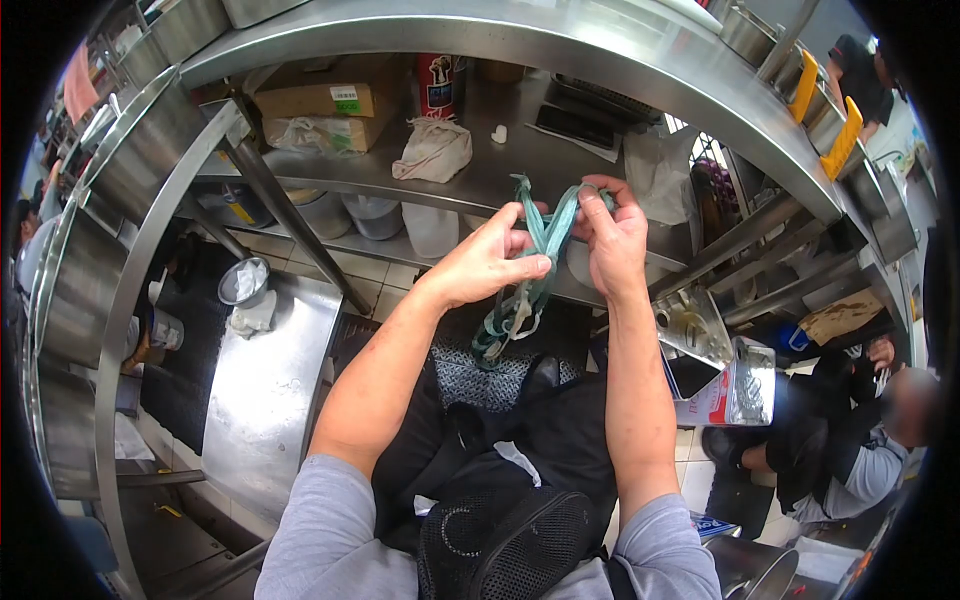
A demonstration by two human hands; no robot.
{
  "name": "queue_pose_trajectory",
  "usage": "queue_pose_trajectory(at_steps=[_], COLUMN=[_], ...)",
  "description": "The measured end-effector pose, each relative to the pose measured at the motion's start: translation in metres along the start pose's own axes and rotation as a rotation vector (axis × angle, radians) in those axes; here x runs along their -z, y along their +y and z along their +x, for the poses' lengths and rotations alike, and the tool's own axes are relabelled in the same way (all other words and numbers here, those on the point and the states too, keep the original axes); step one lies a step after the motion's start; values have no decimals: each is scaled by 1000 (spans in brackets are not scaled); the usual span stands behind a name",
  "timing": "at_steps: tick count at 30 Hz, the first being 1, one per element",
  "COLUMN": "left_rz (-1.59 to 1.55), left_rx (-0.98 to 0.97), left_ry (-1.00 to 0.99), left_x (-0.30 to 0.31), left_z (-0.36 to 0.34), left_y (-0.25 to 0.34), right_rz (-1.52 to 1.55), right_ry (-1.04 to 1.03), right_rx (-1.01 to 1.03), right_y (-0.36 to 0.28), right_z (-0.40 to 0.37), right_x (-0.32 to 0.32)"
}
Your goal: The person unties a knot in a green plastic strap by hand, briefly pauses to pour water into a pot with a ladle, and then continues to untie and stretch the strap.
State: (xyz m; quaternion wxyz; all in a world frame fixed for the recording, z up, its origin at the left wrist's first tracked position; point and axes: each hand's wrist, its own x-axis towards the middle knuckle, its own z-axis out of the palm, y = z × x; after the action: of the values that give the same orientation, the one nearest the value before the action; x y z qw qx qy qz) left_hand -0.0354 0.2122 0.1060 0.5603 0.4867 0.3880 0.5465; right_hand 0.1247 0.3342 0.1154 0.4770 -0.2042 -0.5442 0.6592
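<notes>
A tangled bundle of flat green strips [545,240], cloth or plastic string, hangs in front of my body. My left hand [488,258] grips it from the left, fingers curled behind and thumb across the front. At the upper right end, my right hand [615,235] pinches a loop of the strips between thumb and fingers. The lower end dangles down with a paler, whitish strand in it. Below it lies a grey patterned surface [490,378], partly hidden by the bundle.
Ahead, a steel shelf [350,172] holds a crumpled cloth [433,150], a red can [437,85] and cardboard boxes [315,97]. A steel bench [262,390] with a small bowl [243,283] stands left. On the right are a metal tin [750,380] and a crouching person [860,460].
</notes>
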Motion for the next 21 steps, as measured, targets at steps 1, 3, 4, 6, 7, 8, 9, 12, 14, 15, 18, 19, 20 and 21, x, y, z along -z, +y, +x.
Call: queue_pose_trajectory(at_steps=[1,3,4,6,7,8,9,12,14,15,18,19,20,21], left_rz=[35,52,97,227,178,178,122,91,75,74,295,381,467,499], left_rx=[-9,-64,-92,-126,-166,-165,-192,-233,-127,-127,-308,-283,-258,-157], left_ry=[43,146,190,243,263,263,250,234,257,258,264,273,282,253], left_x=[2,3,6,21,24,26,26,26,28,27,21,21,20,19], left_z=[0,1,1,1,1,0,-2,-4,-5,-4,-2,-3,-5,-8], left_y=[0,3,5,4,4,3,6,12,13,12,9,10,12,18], right_rz=[1,29,29,53,53,36,18,-15,-40,-66,-94,-95,-133,-171], right_ry=[1,58,59,89,90,104,118,101,62,22,-43,-43,-42,-42], right_rx=[1,-23,-22,-16,-16,-40,-64,-75,-79,-82,-75,-76,-78,-79], right_y=[-2,-8,-9,-11,-13,-16,-18,-17,-15,-14,-10,-10,-10,-10], right_z=[0,-1,-1,0,0,-1,-1,-2,-3,-3,-4,-4,-5,-6], right_x=[0,-2,-1,2,3,3,3,2,4,5,3,2,1,-1])
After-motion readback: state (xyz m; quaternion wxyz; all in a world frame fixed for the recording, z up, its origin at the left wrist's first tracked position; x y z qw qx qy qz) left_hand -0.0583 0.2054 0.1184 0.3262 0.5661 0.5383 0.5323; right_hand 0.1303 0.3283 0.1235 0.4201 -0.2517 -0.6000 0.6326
